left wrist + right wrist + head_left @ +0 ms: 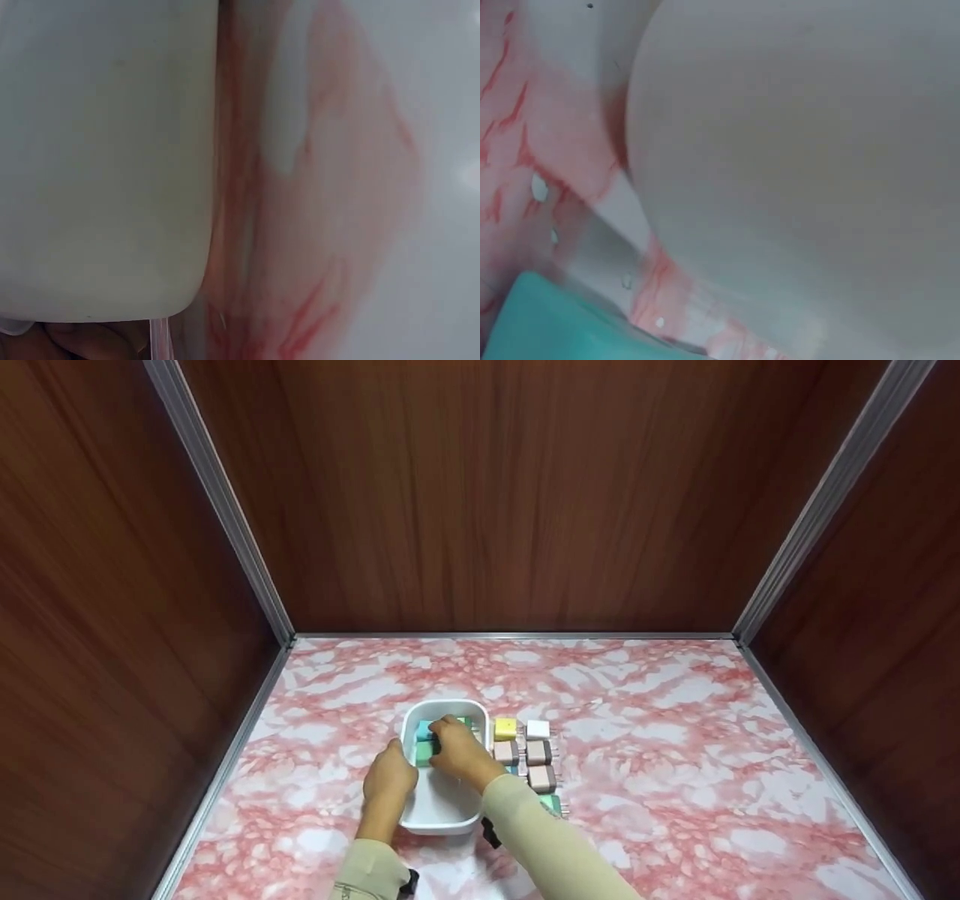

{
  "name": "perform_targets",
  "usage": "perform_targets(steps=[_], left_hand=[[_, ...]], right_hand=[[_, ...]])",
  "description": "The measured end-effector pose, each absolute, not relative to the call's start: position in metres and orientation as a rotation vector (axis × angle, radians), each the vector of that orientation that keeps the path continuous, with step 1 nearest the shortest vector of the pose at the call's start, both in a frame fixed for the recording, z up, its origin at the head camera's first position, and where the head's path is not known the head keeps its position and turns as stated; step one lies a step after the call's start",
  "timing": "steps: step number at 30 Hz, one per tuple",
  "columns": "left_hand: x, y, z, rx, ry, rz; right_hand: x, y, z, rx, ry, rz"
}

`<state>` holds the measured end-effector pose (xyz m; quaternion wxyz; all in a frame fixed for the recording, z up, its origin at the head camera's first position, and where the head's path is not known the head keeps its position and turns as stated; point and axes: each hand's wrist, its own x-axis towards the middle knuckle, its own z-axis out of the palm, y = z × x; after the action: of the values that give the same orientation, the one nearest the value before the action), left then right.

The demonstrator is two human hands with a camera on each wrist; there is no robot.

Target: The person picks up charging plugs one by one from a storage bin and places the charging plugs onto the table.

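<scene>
- The right hand is lying inside the white bin, its bent fingers covering part of the plug adapters there; whether it is pinching one or merely touching, the views are not showing.
- The left hand is resting against the bin's left side; how firmly its fingers are gripping, one cannot tell.
- Within the bin, a light-blue adapter is lying beyond a green adapter, both toward the far left; a second green piece is showing past the right hand. The near floor is appearing bare.
- Likely faults: a bent knuckle could be nudging neighbouring adapters askew, being so close to them; a slackening left hand could be letting the bin slide under a sideways push.
- Outside, just right of the bin, a yellow adapter and a white adapter are heading two columns, with pinkish-beige adapters sitting nearer the person; visible prongs are pointing right.
- The right sleeve is crossing the near end of these columns, partly hiding a mint-green adapter; a lowered forearm could be dragging it across the marbled table.
</scene>
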<state>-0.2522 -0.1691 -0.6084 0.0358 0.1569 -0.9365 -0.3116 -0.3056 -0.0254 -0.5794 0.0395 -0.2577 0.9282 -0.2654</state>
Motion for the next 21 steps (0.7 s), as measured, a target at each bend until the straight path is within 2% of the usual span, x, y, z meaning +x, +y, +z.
perform_targets(steps=[21], left_hand=[[-0.2533,-0.1662,-0.6069,0.475,-2.881,-0.919]], right_hand=[[-0.3042,-0.0285,-0.5868,-0.985,2.954,-0.629]])
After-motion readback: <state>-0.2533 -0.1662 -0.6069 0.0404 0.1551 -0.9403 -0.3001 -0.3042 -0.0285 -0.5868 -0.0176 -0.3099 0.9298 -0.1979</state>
